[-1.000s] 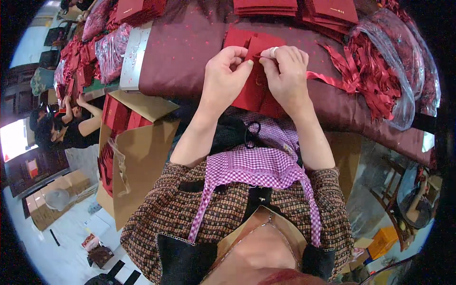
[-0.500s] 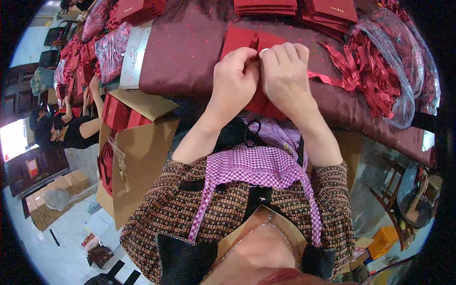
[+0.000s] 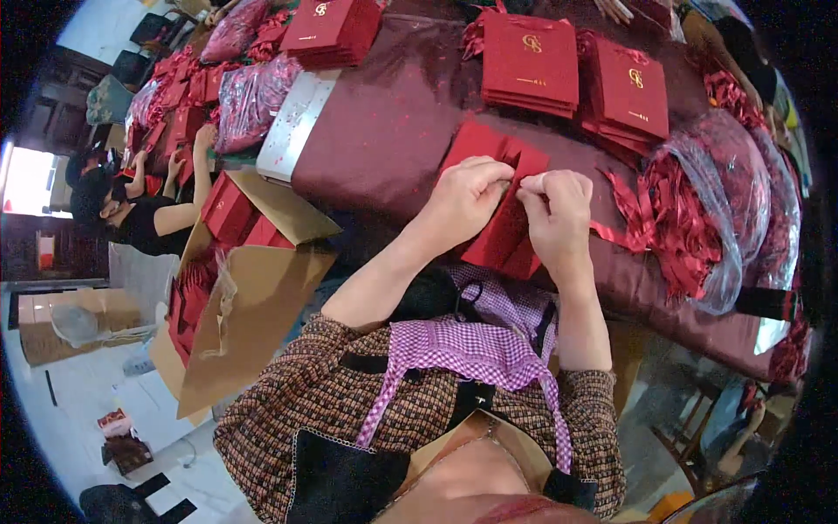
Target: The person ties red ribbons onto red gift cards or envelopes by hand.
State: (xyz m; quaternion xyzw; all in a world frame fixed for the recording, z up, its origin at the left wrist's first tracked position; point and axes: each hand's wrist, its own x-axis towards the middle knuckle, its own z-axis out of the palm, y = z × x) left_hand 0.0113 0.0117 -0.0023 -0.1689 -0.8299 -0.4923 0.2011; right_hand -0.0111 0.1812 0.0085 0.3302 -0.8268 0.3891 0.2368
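Observation:
A red paper bag (image 3: 489, 247) lies at the front of the cloth-covered table, with a long fold or opening running along its middle. My left hand (image 3: 471, 196) is closed at the left side of that fold, thumb and forefinger pinched on the bag's edge. Opposite it, my right hand (image 3: 560, 214) pinches at the other side, its fingers curled. A small gap separates the two hands. Any ribbon or cord between the fingertips is too small to make out. To the right lies a heap of loose red ribbons (image 3: 681, 231), one strand trailing toward my right hand.
Stacks of finished-looking red bags (image 3: 529, 65) stand at the back, and another stack (image 3: 332, 31) farther left. Clear plastic sacks (image 3: 731, 196) bulge beside the ribbons. An opened cardboard box (image 3: 262, 306) with red bags stands at left. Beyond it another person (image 3: 148, 210) handles red items.
My hands have drawn a little apart and show more of the bag and its fold between them. The view has shifted, bringing more of the table's far side into sight.

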